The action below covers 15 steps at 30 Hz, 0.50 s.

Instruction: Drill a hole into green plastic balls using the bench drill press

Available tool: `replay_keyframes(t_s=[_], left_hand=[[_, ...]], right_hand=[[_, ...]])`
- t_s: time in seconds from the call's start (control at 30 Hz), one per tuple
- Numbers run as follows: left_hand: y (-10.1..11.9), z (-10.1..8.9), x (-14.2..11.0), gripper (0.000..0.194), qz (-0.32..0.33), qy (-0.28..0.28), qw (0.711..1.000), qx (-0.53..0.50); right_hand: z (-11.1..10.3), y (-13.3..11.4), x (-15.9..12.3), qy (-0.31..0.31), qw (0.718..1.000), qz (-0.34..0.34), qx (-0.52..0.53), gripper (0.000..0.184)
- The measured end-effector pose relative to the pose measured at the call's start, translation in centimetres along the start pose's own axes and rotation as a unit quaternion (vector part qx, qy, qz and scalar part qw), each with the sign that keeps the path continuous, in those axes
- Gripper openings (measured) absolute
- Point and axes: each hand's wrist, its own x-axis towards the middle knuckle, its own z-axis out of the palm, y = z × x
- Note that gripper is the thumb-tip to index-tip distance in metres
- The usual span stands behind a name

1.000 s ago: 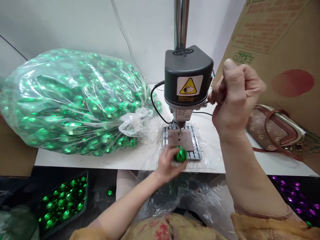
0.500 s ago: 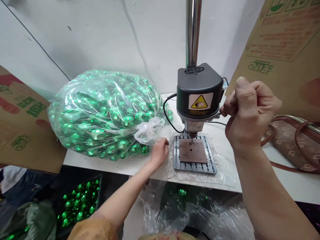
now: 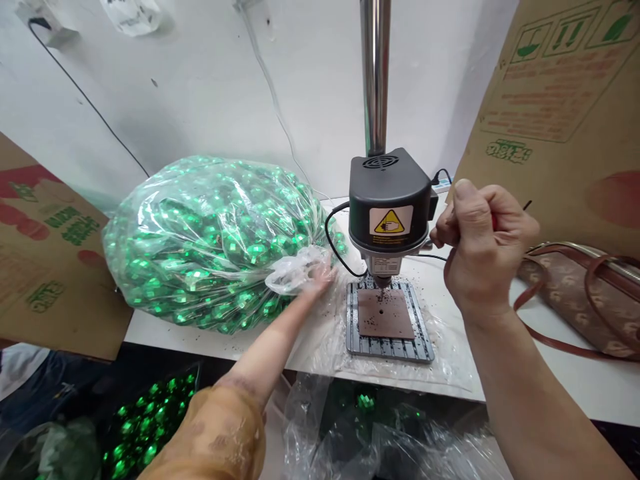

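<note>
My right hand [image 3: 485, 247] is closed round the feed handle of a small black bench drill press [image 3: 391, 193], on its right side; the fingers hide most of the grip, and a bit of red shows between them. Below the chuck, a brown square board [image 3: 395, 323] with one hole lies on the slotted metal base [image 3: 423, 350], with dark shavings scattered about. My left hand [image 3: 320, 280] reaches to the tied white neck [image 3: 297, 270] of a big clear bag [image 3: 215, 240] full of shiny green faceted balls. Blur and plastic hide its fingers.
Cardboard boxes stand at the left [image 3: 45, 260] and right [image 3: 560, 120]. A patterned handbag [image 3: 580, 293] lies on the right of the white table [image 3: 460, 373]. Below the table's front edge are more green balls [image 3: 150, 413] and loose clear plastic [image 3: 425, 447]. A black cable loops beside the drill.
My left hand has moved forward and up, from beside the bag's knot to behind its loose plastic. My right hand stays on the handle. The view has shifted upward slightly.
</note>
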Motion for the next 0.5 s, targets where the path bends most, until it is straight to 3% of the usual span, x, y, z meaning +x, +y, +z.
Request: replay_keyframes(t_s=[0.1, 0.17, 0.27, 0.33, 0.4, 0.5], left_hand=[[1.3, 0.5, -2.8, 0.039, -0.06, -0.001, 0.998, 0.002], [2.9, 0.4, -5.5, 0.045, -0.136, -0.018, 0.987, -0.079], [5.6, 0.3, -8.6, 0.05, -0.235, -0.045, 0.929, -0.283], [6.9, 0.7, -9.7, 0.051, -0.25, -0.045, 0.901, -0.352], [7.4, 1.4, -10.0, 0.056, -0.251, -0.04, 0.903, -0.346], [7.3, 2.5, -9.9, 0.064, -0.223, -0.057, 0.941, -0.247]], right_hand=[[0.0, 0.0, 0.0, -0.006, 1.0, 0.005, -0.004, 0.041], [0.0, 0.0, 0.1, -0.002, 1.0, 0.001, -0.004, 0.041], [0.0, 0.2, 0.1, 0.007, 1.0, -0.014, 0.005, 0.042], [0.0, 0.3, 0.1, 0.003, 1.0, -0.019, 0.009, 0.042], [0.0, 0.3, 0.1, -0.003, 1.0, -0.02, 0.006, 0.04], [0.0, 0.3, 0.2, -0.009, 1.0, -0.029, -0.006, 0.041]])
